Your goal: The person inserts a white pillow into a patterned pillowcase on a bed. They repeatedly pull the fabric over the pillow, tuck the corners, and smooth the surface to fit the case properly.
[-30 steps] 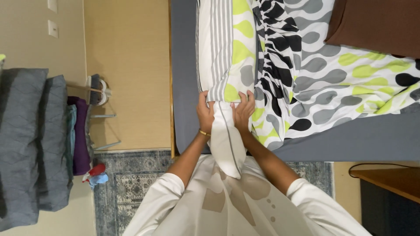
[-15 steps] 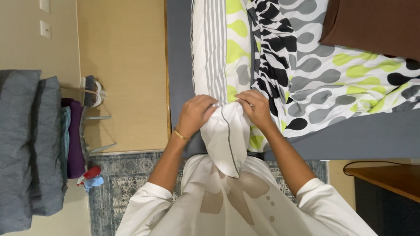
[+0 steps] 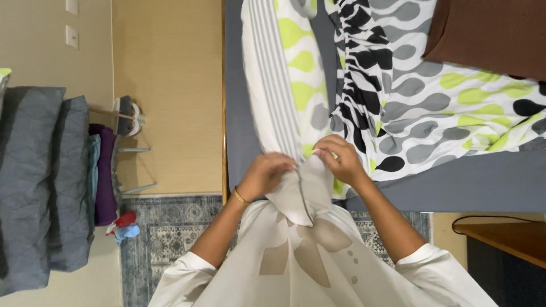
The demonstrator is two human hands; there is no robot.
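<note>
The left hand (image 3: 266, 173) and the right hand (image 3: 341, 160) are both closed on the near end of a white striped pillowcase (image 3: 272, 96). The pillowcase lies lengthwise on the bed (image 3: 455, 182), extending far from the hands. The bunched near end (image 3: 301, 190) appears to be a folded opening, though the fabric hides its edge. A patterned sheet (image 3: 432, 102) with grey, green and black spots lies just right of the pillowcase. Grey cushions (image 3: 40, 182) are stacked well left.
</note>
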